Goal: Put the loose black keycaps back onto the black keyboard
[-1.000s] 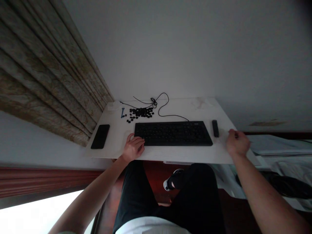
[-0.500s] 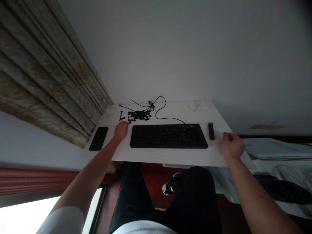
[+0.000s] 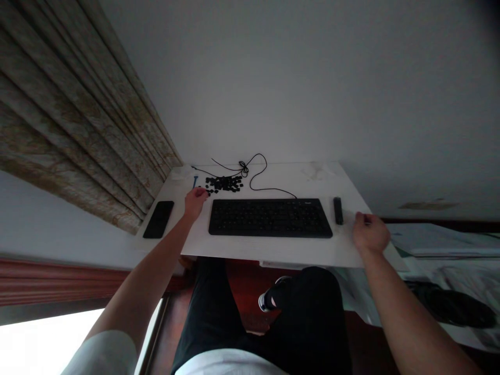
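At the near-left edge of a pile of loose black keycaps (image 3: 226, 183), my left hand (image 3: 195, 202) has its fingertips drawn together. Whatever lies between them is too small to make out. A small blue tool (image 3: 195, 181) lies just beyond this hand, its lower end partly hidden by the fingers. My right hand (image 3: 371, 233) rests at the right side of the table with its fingers curled in; the inside of the grip is hidden. Between my hands lies a black keyboard (image 3: 269, 217). A dark narrow object (image 3: 338, 210) lies between it and my right hand.
A black phone-like slab (image 3: 158, 219) lies on the left of the white table (image 3: 269, 247). The keyboard's cable (image 3: 258, 188) loops behind to a tied bundle. A patterned curtain (image 3: 97, 120) hangs at left, and the wall (image 3: 297, 88) stands behind.
My left hand has moved slightly away from me and to the right; its fingers are now drawn together and cover the blue tool's lower end. My right hand has barely shifted.
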Demonstrator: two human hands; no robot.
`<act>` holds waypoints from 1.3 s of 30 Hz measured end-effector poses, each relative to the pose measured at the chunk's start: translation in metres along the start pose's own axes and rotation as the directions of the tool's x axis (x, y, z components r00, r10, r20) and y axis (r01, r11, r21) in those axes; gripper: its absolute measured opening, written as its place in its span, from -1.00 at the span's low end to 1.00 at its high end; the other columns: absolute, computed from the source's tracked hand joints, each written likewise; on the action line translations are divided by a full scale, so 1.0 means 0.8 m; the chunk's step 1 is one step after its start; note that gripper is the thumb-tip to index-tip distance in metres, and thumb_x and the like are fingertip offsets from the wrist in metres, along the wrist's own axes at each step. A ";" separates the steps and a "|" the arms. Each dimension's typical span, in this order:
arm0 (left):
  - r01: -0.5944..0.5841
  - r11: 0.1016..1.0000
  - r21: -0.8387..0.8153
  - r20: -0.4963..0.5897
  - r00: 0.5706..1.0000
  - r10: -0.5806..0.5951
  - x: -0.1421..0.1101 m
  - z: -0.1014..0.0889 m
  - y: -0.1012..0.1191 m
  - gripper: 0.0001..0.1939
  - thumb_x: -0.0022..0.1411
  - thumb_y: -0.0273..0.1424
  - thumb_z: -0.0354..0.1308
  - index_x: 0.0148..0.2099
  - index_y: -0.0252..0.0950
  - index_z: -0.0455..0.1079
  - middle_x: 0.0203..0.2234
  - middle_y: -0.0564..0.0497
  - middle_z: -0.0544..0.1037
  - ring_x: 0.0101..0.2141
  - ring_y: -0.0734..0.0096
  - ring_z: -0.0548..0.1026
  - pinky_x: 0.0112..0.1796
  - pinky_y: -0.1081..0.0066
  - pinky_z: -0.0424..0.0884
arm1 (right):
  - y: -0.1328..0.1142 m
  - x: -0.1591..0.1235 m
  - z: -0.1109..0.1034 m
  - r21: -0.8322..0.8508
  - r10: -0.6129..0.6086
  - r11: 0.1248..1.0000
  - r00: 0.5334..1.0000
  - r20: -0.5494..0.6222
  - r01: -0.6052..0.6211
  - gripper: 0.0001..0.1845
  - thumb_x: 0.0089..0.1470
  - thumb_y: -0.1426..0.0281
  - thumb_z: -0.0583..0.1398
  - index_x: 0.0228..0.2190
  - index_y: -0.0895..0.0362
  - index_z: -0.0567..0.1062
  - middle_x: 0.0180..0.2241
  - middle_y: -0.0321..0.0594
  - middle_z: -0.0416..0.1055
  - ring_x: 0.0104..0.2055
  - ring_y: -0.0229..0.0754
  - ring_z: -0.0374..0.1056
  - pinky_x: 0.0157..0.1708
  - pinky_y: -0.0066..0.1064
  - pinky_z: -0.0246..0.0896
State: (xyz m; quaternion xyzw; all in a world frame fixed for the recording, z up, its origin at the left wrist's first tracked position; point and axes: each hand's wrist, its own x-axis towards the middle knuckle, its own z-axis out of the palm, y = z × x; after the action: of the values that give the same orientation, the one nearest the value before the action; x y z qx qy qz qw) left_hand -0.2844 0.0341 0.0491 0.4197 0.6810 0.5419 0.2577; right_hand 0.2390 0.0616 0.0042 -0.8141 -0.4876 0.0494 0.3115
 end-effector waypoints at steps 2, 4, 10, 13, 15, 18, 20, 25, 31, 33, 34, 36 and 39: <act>0.168 0.892 -0.419 0.029 0.985 -0.172 -0.017 0.009 0.007 -0.87 0.11 -0.40 0.27 -0.28 -0.28 0.41 -0.39 -0.01 0.55 -0.27 0.35 0.57 -0.09 0.25 0.49 | 0.000 0.000 0.000 -0.001 0.006 1.000 1.000 0.011 -0.006 -0.59 0.14 0.18 0.00 -0.25 0.17 0.53 -0.30 0.09 0.48 -0.22 0.12 0.37 -0.26 -0.17 0.13; 0.257 0.756 -0.602 0.113 0.965 -0.237 -0.039 0.017 0.013 -0.89 0.13 -0.43 0.28 -0.28 -0.29 0.41 -0.36 -0.02 0.56 -0.22 0.37 0.58 -0.06 0.28 0.51 | 0.001 0.000 0.000 -0.006 0.012 1.000 1.000 0.023 -0.011 -0.58 0.14 0.16 0.00 -0.25 0.17 0.52 -0.28 0.09 0.47 -0.20 0.12 0.37 -0.24 -0.18 0.13; 0.440 0.474 -0.763 0.309 0.892 -0.332 -0.122 0.033 0.036 -0.94 0.24 -0.51 0.19 -0.24 -0.27 0.46 -0.25 -0.02 0.61 -0.09 0.43 0.58 -0.04 0.47 0.55 | 0.000 0.000 -0.005 0.132 0.039 0.990 0.999 -0.008 -0.037 -0.66 0.08 0.18 0.08 -0.32 0.19 0.48 -0.32 0.07 0.46 -0.24 0.08 0.38 -0.20 -0.17 0.19; 0.500 0.394 -0.771 0.384 0.859 -0.339 -0.156 0.045 0.050 -0.91 0.22 -0.53 0.22 -0.22 -0.27 0.47 -0.22 -0.03 0.62 -0.08 0.43 0.58 -0.05 0.49 0.55 | -0.023 -0.017 -0.009 0.244 0.000 0.970 0.998 -0.055 0.014 -0.71 0.06 0.19 0.11 -0.35 0.16 0.45 -0.33 -0.01 0.46 -0.31 -0.02 0.37 -0.19 -0.18 0.25; 0.533 0.360 -0.765 0.424 0.839 -0.341 -0.171 0.052 0.059 -0.89 0.21 -0.54 0.23 -0.21 -0.27 0.47 -0.21 -0.03 0.62 -0.10 0.44 0.59 -0.05 0.50 0.55 | -0.053 -0.043 -0.014 0.325 -0.112 0.939 0.993 -0.034 0.117 -0.69 0.09 0.16 0.11 -0.32 0.15 0.45 -0.31 -0.06 0.47 -0.32 -0.08 0.36 -0.18 -0.21 0.29; 0.578 0.338 -0.742 0.477 0.811 -0.340 -0.186 0.061 0.071 -0.90 0.22 -0.53 0.23 -0.21 -0.27 0.48 -0.22 -0.02 0.62 -0.13 0.48 0.60 -0.03 0.52 0.53 | -0.115 -0.101 -0.031 0.530 -0.332 0.817 0.937 0.108 0.228 -0.64 0.13 0.11 0.13 -0.26 0.15 0.46 -0.28 -0.08 0.47 -0.29 -0.13 0.38 -0.20 -0.27 0.33; 0.591 0.357 -0.723 0.498 0.805 -0.322 -0.195 0.065 0.079 -0.89 0.21 -0.50 0.26 -0.19 -0.26 0.48 -0.23 0.00 0.62 -0.13 0.49 0.59 -0.01 0.51 0.51 | -0.159 -0.143 -0.046 0.659 -0.476 0.723 0.841 0.257 0.207 -0.63 0.14 0.10 0.16 -0.20 0.14 0.48 -0.30 -0.14 0.47 -0.32 -0.17 0.38 -0.25 -0.32 0.35; 0.546 0.401 -0.736 0.499 0.837 -0.224 -0.216 0.072 0.093 -0.79 0.10 -0.44 0.38 -0.19 -0.27 0.48 -0.26 0.03 0.62 -0.15 0.43 0.60 0.03 0.40 0.47 | -0.228 -0.219 -0.067 0.815 -0.619 0.577 0.683 0.388 0.060 -0.60 0.14 0.10 0.23 -0.11 0.09 0.52 -0.21 -0.13 0.48 -0.32 -0.21 0.38 -0.40 -0.40 0.37; 0.341 0.672 -0.657 0.417 0.907 -0.053 -0.237 0.080 0.079 -0.79 0.11 -0.37 0.38 -0.20 -0.26 0.50 -0.28 0.03 0.62 -0.21 0.37 0.59 -0.08 0.32 0.48 | -0.220 -0.254 -0.042 0.812 -0.485 0.500 0.679 0.552 -0.303 -0.57 -0.04 0.10 0.37 -0.17 0.07 0.59 -0.21 -0.17 0.51 -0.32 -0.18 0.44 -0.39 -0.31 0.47; 0.167 0.832 -0.529 0.356 0.934 0.039 -0.243 0.080 0.069 -0.84 0.17 -0.36 0.33 -0.18 -0.25 0.52 -0.26 0.01 0.63 -0.21 0.34 0.59 -0.09 0.30 0.48 | -0.209 -0.261 -0.036 0.764 -0.400 0.413 0.655 0.641 -0.496 -0.55 -0.09 0.12 0.41 -0.18 0.08 0.60 -0.25 -0.20 0.53 -0.30 -0.17 0.47 -0.26 -0.23 0.49; 0.055 0.893 -0.447 0.325 0.940 0.105 -0.247 0.080 0.064 -0.87 0.21 -0.36 0.30 -0.17 -0.24 0.53 -0.24 -0.01 0.63 -0.19 0.32 0.58 -0.08 0.29 0.47 | -0.203 -0.264 -0.034 0.738 -0.370 0.364 0.639 0.675 -0.568 -0.55 -0.13 0.14 0.43 -0.19 0.08 0.60 -0.27 -0.22 0.55 -0.27 -0.16 0.49 -0.18 -0.19 0.48; -0.175 0.944 -0.280 0.290 0.922 0.257 -0.253 0.080 0.056 -0.90 0.28 -0.38 0.23 -0.17 -0.22 0.55 -0.20 -0.03 0.64 -0.13 0.28 0.58 -0.04 0.23 0.44 | -0.191 -0.268 -0.033 0.691 -0.331 0.278 0.609 0.721 -0.667 -0.58 -0.19 0.19 0.47 -0.25 0.08 0.62 -0.30 -0.23 0.57 -0.22 -0.14 0.49 -0.08 -0.17 0.44; -0.429 0.897 -0.104 0.294 0.848 0.440 -0.259 0.082 0.049 -0.88 0.33 -0.38 0.18 -0.18 -0.20 0.55 -0.19 -0.04 0.65 -0.11 0.24 0.56 0.00 0.15 0.40 | -0.176 -0.269 -0.033 0.628 -0.318 0.215 0.554 0.769 -0.748 -0.64 -0.24 0.25 0.49 -0.33 0.09 0.64 -0.30 -0.23 0.59 -0.22 -0.17 0.49 -0.08 -0.24 0.41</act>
State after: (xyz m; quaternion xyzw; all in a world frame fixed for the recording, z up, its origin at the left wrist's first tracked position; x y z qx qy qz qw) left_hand -0.1137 -0.1055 0.0469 0.6382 0.5098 0.5249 0.2394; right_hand 0.0297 -0.0813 0.0555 -0.3946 -0.2847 0.7377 0.4681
